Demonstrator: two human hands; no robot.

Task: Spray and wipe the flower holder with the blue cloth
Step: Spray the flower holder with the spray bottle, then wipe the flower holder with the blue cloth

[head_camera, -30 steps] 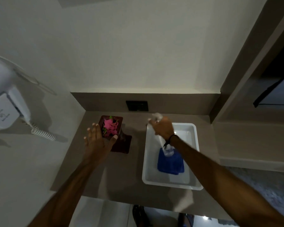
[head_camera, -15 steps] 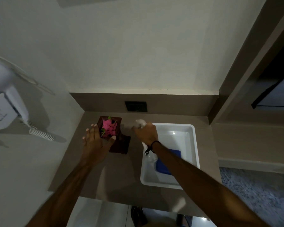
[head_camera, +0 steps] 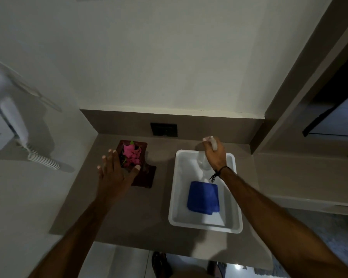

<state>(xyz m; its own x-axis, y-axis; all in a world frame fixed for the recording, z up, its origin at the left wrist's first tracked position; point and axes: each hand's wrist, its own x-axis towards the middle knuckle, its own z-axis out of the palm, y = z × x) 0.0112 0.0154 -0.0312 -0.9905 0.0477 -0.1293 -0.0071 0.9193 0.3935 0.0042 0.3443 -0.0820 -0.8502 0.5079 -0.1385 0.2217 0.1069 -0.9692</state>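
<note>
The dark brown flower holder point(head_camera: 144, 177) with pink flowers point(head_camera: 132, 154) stands on the grey counter near the back left corner. My left hand point(head_camera: 114, 174) rests against its near left side, fingers spread around it. My right hand point(head_camera: 215, 155) grips a clear spray bottle point(head_camera: 202, 161) with a white head, held over the far end of the white tray point(head_camera: 174, 197). The folded blue cloth point(head_camera: 203, 197) lies inside the tray, near its middle.
A wall-mounted white hair dryer point(head_camera: 0, 125) with a coiled cord point(head_camera: 41, 160) hangs at the left. A black socket plate point(head_camera: 163, 129) sits on the backsplash. A wooden frame and shelf point(head_camera: 301, 171) rise at the right. The counter's front edge point(head_camera: 149, 246) runs below the tray.
My right hand with the spray bottle has swung left toward the flower holder and then back right over the tray's far end. My left hand stays at the holder.
</note>
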